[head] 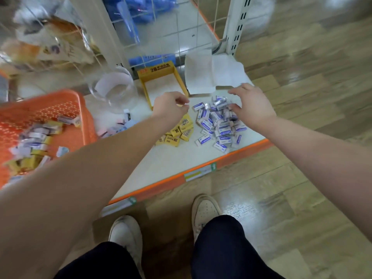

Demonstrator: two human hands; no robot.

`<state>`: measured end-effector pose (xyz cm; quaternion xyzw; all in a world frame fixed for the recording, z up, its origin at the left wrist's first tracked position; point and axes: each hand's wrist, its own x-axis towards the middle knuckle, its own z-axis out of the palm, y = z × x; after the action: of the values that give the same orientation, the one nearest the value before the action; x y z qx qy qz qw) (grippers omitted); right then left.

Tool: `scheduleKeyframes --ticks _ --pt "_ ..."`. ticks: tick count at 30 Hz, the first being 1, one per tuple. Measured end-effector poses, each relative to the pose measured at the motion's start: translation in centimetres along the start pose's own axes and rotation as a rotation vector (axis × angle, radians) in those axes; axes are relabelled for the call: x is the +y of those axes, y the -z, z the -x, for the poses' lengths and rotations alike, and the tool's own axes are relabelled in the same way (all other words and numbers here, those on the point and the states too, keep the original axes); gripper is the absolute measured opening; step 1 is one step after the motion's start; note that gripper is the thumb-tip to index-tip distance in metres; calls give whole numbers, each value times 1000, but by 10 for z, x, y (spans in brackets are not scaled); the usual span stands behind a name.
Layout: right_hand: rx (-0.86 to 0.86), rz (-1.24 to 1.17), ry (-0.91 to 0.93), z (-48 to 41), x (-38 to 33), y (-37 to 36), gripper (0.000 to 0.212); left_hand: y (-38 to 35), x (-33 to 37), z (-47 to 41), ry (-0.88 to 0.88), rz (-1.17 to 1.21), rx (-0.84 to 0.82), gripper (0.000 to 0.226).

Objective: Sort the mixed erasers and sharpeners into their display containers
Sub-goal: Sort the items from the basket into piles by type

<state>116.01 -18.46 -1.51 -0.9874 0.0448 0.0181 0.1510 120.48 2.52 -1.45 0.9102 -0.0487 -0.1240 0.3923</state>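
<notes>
On the low white shelf (173, 162) lie a heap of blue-and-white erasers (218, 125) and a smaller heap of yellow erasers (179, 131). My left hand (171, 106) hovers above the yellow heap with its fingers curled; nothing shows in it. My right hand (251, 103) is spread over the far side of the blue heap, fingers relaxed, holding nothing. An empty yellow display box (161, 81) stands just behind my left hand. A clear round jar (114, 89) sits to its left. The orange basket (66, 109) at the left holds several mixed items (36, 141).
A white open box (211, 73) lies behind the blue heap. A few loose pink and white pieces (118, 125) lie between basket and yellow heap. Wire racks with blue goods (138, 19) rise behind. The shelf's orange edge (193, 170) runs above my shoes (205, 208) on the wooden floor.
</notes>
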Motion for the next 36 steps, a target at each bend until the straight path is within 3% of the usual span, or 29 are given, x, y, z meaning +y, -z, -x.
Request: scheduleKeyframes --ticks 9,20,27,31,36 --pt "-95 25 303 2 -144 23 37 126 -34 69 -2 -249 -6 22" --pt "-236 51 715 -19 -335 -24 38 239 -178 129 308 -265 137 25" --pt "-300 96 678 -29 -357 -97 38 241 -233 122 339 -231 171 30" --pt "-255 133 661 -42 -352 -114 35 231 -250 110 342 -228 185 33" --pt "-226 383 768 -54 -361 -131 44 227 -264 97 283 -250 285 39"
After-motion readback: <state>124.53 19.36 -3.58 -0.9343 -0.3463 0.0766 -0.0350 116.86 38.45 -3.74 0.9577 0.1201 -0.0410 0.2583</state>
